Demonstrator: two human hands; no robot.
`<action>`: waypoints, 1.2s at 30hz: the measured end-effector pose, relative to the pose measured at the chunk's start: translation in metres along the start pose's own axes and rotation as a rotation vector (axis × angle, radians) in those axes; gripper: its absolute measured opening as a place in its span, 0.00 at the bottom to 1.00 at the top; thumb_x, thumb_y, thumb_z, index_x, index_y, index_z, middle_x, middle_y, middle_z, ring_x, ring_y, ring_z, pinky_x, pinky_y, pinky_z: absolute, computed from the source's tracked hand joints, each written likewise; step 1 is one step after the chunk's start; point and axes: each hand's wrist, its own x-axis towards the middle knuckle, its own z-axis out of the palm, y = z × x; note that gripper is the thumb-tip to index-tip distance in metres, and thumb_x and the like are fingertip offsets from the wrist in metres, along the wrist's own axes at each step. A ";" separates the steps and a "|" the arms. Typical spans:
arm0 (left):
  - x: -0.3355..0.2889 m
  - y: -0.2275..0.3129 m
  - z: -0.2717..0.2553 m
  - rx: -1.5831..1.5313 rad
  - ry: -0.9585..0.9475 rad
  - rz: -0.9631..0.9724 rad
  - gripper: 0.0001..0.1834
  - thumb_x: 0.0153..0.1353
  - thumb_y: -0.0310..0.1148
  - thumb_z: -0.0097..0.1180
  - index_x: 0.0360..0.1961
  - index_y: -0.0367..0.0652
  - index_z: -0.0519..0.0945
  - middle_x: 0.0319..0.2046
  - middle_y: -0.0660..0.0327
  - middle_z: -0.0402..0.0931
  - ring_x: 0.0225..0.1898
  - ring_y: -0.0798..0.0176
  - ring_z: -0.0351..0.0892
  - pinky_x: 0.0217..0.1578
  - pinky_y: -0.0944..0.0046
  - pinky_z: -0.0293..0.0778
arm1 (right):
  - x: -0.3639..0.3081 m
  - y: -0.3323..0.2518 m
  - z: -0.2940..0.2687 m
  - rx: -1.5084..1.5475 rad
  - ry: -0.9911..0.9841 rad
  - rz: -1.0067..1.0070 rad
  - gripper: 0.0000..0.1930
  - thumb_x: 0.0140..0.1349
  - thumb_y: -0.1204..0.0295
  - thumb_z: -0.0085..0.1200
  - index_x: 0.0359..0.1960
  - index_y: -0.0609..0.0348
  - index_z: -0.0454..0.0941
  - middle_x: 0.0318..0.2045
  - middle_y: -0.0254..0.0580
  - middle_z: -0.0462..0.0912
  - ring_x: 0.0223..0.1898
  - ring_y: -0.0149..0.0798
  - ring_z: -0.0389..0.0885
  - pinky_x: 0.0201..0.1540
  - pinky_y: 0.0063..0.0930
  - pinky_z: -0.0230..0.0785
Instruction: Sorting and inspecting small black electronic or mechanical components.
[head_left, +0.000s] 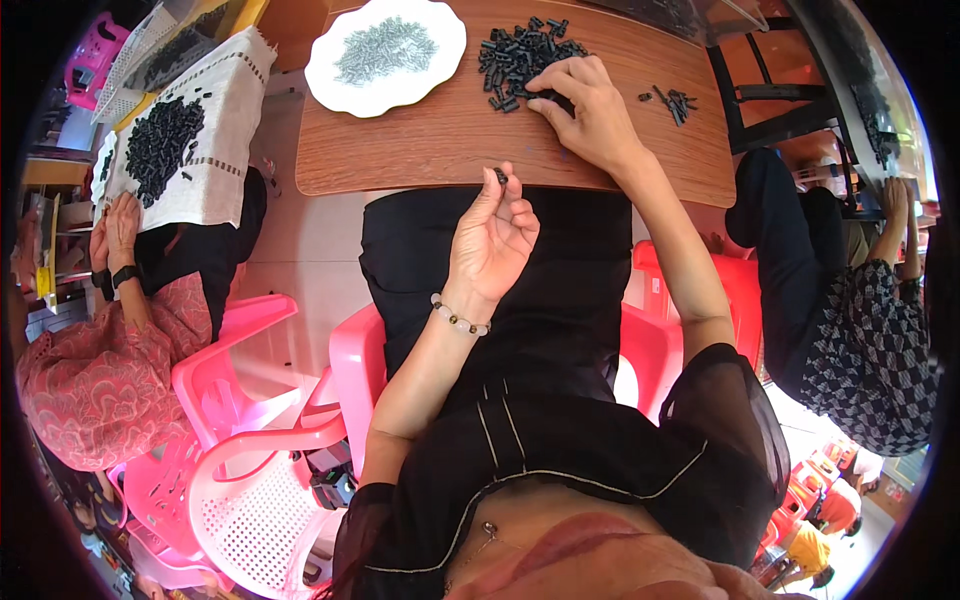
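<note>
My left hand (pixel 492 235) is raised just off the near edge of the wooden table (pixel 420 150), palm up. Its thumb and index finger pinch a small black cylindrical part (pixel 502 176); the other fingers curl loosely. Over on the table, my right hand (pixel 592 115) reaches into the near right side of a pile of small black cylindrical parts (pixel 515 60). Its thumb and fingers close together there, and what lies between the tips is mostly hidden. Left of the pile, a white scalloped plate (pixel 440 80) holds many small clear pieces (pixel 385 50).
Several thin dark pieces (pixel 678 104) lie apart at the table's right. To the left, a person works beside a cloth-covered surface (pixel 225 110) with another black pile (pixel 160 150). Another person sits at the right. Pink plastic chairs (pixel 250 480) stand around me.
</note>
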 end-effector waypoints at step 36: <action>-0.019 -0.008 0.024 0.186 -0.105 0.142 0.14 0.62 0.40 0.59 0.46 0.47 0.77 0.35 0.70 0.77 0.33 0.73 0.72 0.35 0.73 0.71 | -0.045 -0.089 -0.030 1.277 0.001 0.529 0.08 0.57 0.80 0.61 0.38 0.68 0.77 0.32 0.41 0.82 0.33 0.29 0.81 0.37 0.21 0.74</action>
